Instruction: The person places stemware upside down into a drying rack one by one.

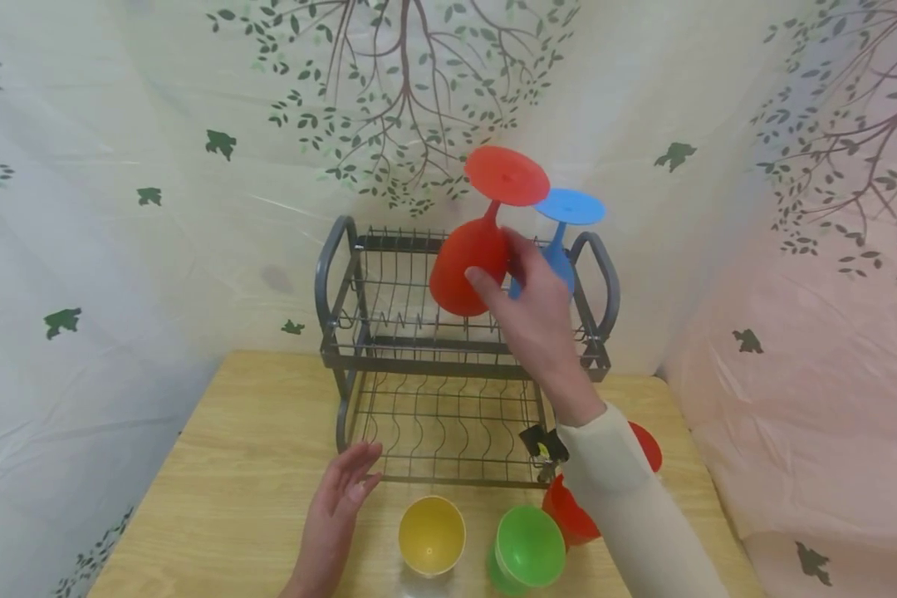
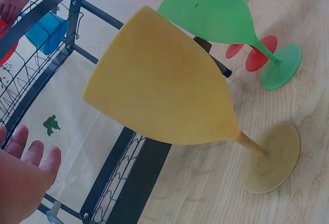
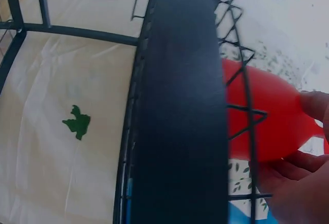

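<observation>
"how's the left hand held?"

"low before the dish rack, left of the yellow goblet, fingers loosely bent and apart, holding nothing."

"and the upturned red goblet?"

"tilted at the rack's top, its bowl gripped between thumb and fingers of the right hand, arm stretched forward, the blue goblet just beside."

Right hand partly covers blue goblet. Sleeve overlaps red pieces on surface; one goblet or two, unclear. Left wrist view: top edge crops green goblet. Right wrist view: rack bar hides rim of red goblet.
</observation>
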The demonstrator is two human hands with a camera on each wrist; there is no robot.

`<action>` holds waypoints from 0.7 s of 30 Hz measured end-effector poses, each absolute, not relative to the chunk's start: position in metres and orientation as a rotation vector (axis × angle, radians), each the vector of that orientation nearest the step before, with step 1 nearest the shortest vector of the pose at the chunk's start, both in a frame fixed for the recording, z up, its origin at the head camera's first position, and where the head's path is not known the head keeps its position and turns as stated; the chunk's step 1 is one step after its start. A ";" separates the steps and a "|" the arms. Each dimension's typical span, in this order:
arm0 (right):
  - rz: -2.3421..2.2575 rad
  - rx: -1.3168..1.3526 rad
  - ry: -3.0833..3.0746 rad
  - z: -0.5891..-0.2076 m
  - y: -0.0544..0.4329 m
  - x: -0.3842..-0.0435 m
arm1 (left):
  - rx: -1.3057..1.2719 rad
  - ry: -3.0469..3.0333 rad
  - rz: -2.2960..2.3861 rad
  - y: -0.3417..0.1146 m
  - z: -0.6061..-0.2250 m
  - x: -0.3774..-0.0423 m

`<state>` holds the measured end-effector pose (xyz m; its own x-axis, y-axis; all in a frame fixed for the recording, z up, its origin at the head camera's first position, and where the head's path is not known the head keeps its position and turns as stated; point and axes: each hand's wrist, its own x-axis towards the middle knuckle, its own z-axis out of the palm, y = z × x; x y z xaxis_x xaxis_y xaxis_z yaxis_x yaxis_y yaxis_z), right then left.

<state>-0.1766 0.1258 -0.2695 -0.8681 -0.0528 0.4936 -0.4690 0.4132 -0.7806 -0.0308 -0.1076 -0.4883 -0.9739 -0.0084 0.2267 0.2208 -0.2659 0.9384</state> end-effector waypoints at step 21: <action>1.333 0.364 -2.596 -0.270 0.122 -0.199 | -0.252 -1.811 -2.369 -0.109 -0.489 -0.030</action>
